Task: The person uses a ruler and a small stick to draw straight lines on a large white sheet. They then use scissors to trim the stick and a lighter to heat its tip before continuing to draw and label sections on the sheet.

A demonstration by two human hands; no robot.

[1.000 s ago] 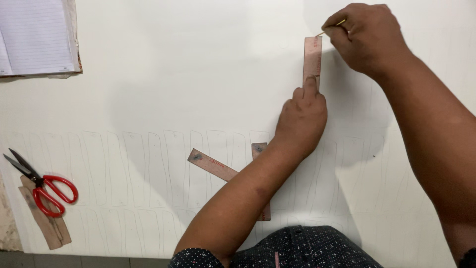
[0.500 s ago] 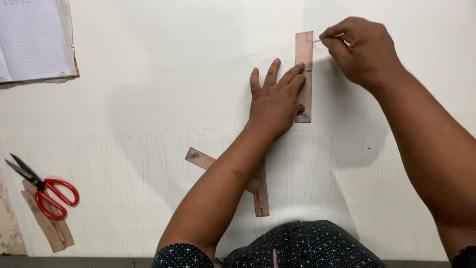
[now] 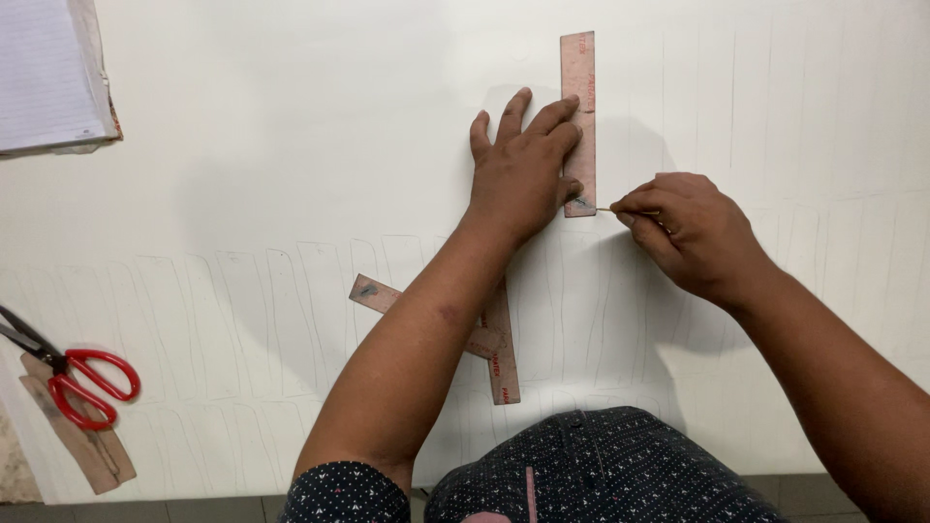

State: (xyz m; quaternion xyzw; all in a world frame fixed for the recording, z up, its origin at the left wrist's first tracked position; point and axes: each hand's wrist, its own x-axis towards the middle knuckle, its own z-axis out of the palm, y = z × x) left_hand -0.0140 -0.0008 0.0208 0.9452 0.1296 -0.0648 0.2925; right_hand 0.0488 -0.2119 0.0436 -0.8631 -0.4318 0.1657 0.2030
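A large white sheet [image 3: 291, 145] covers the table, with rows of narrow pencilled outlines on it. My left hand [image 3: 523, 169] lies flat, fingers spread, pressing a long brown cardboard strip [image 3: 578, 68] onto the sheet. My right hand [image 3: 688, 232] pinches a thin pencil [image 3: 608, 209]; its tip touches the sheet at the strip's lower right corner. Two more brown strips [image 3: 499, 358] lie crossed under my left forearm.
Red-handled scissors [image 3: 82, 383] rest on another brown strip [image 3: 82, 441] at the lower left. A lined notebook [image 3: 48, 77] sits at the upper left corner. The table's front edge runs along the bottom, by my dark dotted clothing [image 3: 581, 475].
My right hand has drawn the pencil down along the strip's right edge, from its top end to its bottom corner. My left hand has spread flat on the strip.
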